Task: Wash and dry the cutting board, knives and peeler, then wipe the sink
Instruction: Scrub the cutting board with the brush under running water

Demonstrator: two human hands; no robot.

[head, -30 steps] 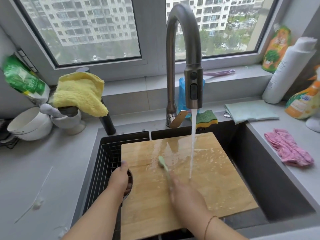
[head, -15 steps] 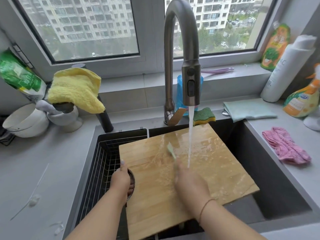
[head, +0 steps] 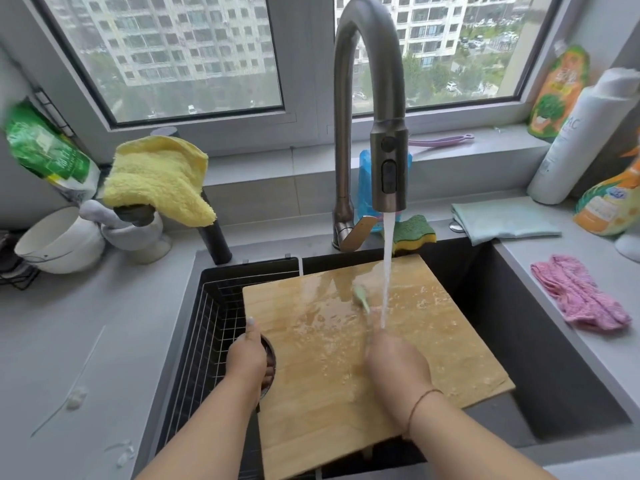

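- Wooden cutting board point(head: 363, 358) lying across the dark sink point(head: 540, 341), wet and glistening, tilted slightly with its near-right corner over the basin.
- Left hand point(head: 247, 362) gripping the board's left edge at its round handle hole, thumb on top, fingers curled through the hole.
- Right hand point(head: 394, 365) curled round a thin green brush point(head: 362, 297), bristle end pressed to the board just left of the water stream; blurred, so finger detail unclear.
- Water running from the grey gooseneck faucet point(head: 367, 109) straight onto the board's middle.
- Wire basket point(head: 211, 327) set in the sink's left part, partly under the board.
- Green-and-yellow sponge point(head: 415, 233) behind the board on the sink's back rim, beside a blue cup point(head: 367, 188) half hidden by the faucet head.
- Folded pale green cloth point(head: 505, 220) at the back right; crumpled pink cloth point(head: 578, 294) on the right counter near the sink edge.
- White bottle point(head: 581, 140), orange pouch point(head: 557, 88) and an orange spray bottle point(head: 609, 206) in the right corner.
- Yellow cloth point(head: 159, 181) draped over a white mortar and pestle point(head: 135, 233) at left; white bowl point(head: 59, 240) and green packet point(head: 45, 150) further left.
- Purple utensil point(head: 440, 140) on the window ledge.
- Grey countertop point(head: 86, 323), with small foam spots at left; window above, facing apartment blocks.
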